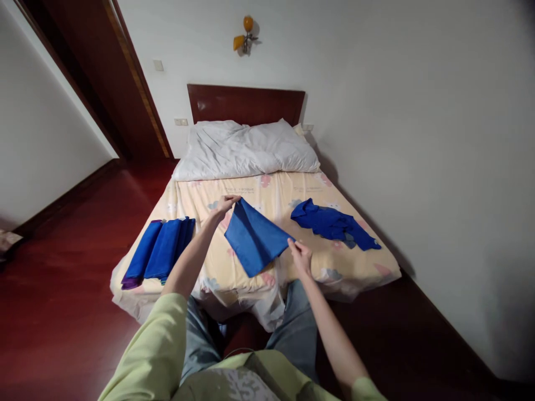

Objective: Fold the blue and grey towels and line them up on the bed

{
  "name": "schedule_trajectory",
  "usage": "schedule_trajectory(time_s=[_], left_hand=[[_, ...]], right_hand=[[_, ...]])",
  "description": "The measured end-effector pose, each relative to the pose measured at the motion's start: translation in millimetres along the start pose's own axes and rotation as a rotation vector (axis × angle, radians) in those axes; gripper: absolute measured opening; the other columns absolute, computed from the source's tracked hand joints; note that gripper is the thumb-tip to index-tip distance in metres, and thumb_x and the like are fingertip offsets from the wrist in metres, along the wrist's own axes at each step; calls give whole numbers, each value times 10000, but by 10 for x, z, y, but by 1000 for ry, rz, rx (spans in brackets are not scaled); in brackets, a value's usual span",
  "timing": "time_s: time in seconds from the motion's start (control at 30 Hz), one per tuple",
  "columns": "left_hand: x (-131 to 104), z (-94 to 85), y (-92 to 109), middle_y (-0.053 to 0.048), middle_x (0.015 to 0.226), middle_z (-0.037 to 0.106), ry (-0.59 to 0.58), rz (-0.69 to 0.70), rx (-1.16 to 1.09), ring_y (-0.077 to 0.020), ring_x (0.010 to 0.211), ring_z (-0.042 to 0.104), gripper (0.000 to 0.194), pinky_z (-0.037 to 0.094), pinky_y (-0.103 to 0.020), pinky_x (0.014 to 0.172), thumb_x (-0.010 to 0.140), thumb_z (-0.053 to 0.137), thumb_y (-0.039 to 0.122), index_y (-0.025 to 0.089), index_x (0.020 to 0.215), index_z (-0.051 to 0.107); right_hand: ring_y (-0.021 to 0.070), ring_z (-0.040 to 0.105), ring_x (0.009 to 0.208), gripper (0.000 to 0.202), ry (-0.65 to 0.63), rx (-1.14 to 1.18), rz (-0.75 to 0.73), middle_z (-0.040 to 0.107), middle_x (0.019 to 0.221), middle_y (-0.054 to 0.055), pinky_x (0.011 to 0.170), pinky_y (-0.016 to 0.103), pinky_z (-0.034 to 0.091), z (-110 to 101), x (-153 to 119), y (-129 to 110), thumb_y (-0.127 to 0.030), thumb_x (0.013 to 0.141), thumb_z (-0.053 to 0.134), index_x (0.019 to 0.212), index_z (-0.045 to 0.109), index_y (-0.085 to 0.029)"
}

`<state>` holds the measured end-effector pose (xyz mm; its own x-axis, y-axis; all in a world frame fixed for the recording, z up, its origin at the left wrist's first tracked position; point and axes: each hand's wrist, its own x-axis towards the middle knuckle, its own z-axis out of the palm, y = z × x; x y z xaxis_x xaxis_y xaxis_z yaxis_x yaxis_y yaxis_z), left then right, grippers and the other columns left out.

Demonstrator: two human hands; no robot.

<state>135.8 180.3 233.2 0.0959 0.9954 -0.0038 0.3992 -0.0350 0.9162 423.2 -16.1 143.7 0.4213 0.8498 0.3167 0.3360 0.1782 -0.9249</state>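
Note:
A blue cloth (257, 234) is stretched between my two hands over the bed, its lower corner hanging towards me. My left hand (226, 204) pinches its upper left corner. At the right corner, my right hand (300, 255) grips the cloth between thumb and fingers. To the left lie folded blue cloths (164, 249) in a row, with a bit of purple showing at the near end. A crumpled heap of blue cloth (330, 221) rests on the right side of the bed, apart from my right hand.
The bed (196, 195) has a pale yellow patterned sheet. A white quilt (251, 150) lies folded against the dark wooden headboard (246, 104). A wall (438, 167) runs along the right, and a dark red floor (75, 267) spreads to the left.

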Motion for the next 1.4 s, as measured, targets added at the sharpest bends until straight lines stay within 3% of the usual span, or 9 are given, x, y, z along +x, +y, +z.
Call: schedule_trajectory(time_s=[0.1, 0.23, 0.43, 0.57, 0.77, 0.97, 1.17, 1.4], left_hand=[[-113, -273, 213, -77, 959, 736, 119, 126, -240, -210, 918, 595, 538, 423, -277, 736, 668, 778, 639, 154, 902, 764], [-251, -610, 533, -68, 912, 730, 182, 228, -297, -197, 877, 588, 548, 416, -282, 732, 639, 809, 654, 162, 876, 772], [-432, -912, 853, -54, 780, 676, 306, 223, -305, -143, 714, 529, 500, 391, -263, 648, 655, 830, 580, 145, 896, 773], [-556, -1009, 906, -49, 770, 647, 329, 202, -354, -130, 701, 519, 471, 405, -247, 627, 650, 843, 535, 148, 906, 760], [-766, -1088, 911, -29, 726, 600, 349, 142, -369, -102, 647, 481, 418, 367, -211, 560, 626, 856, 470, 149, 877, 763], [-1156, -1149, 879, -44, 749, 628, 271, 115, -327, -111, 650, 506, 425, 379, -216, 561, 608, 871, 485, 150, 842, 755], [-1474, -1110, 729, -33, 760, 637, 176, -21, -370, -108, 632, 525, 438, 361, -223, 547, 570, 906, 474, 164, 824, 730], [-1408, -973, 427, -13, 773, 648, 161, -124, -384, -97, 620, 523, 459, 365, -237, 549, 512, 918, 467, 176, 813, 729]], right_hand=[[123, 401, 619, 586, 3, 21, -177, 426, 631, -33, 598, 262, 358, -148, 545, -421, -687, 821, 646, 549, 443, -209], [142, 464, 674, 548, 63, 27, -288, 496, 680, -12, 662, 272, 404, -123, 1126, -902, -701, 810, 644, 631, 553, -191], [136, 502, 664, 501, 68, 51, -309, 546, 715, 1, 643, 261, 408, 46, 1579, -1363, -658, 799, 665, 694, 612, -171], [129, 493, 657, 487, 25, 99, -289, 513, 670, -11, 613, 245, 385, 106, 1575, -1591, -635, 804, 671, 673, 579, -175], [99, 403, 572, 499, -88, 147, -132, 379, 557, -57, 511, 225, 307, 86, 1422, -1769, -616, 760, 737, 618, 503, -199], [50, 213, 467, 492, -297, 218, 91, 263, 530, -106, 410, 210, 152, -175, 1257, -1742, -530, 671, 872, 628, 514, -197], [21, 211, 448, 493, -492, 341, 281, 324, 582, -104, 367, 171, 136, -425, 1034, -1734, -407, 614, 953, 665, 517, -183], [19, 261, 436, 512, -468, 304, 389, 335, 544, -104, 353, 155, 170, -280, 1039, -1580, -358, 635, 948, 628, 465, -189]])
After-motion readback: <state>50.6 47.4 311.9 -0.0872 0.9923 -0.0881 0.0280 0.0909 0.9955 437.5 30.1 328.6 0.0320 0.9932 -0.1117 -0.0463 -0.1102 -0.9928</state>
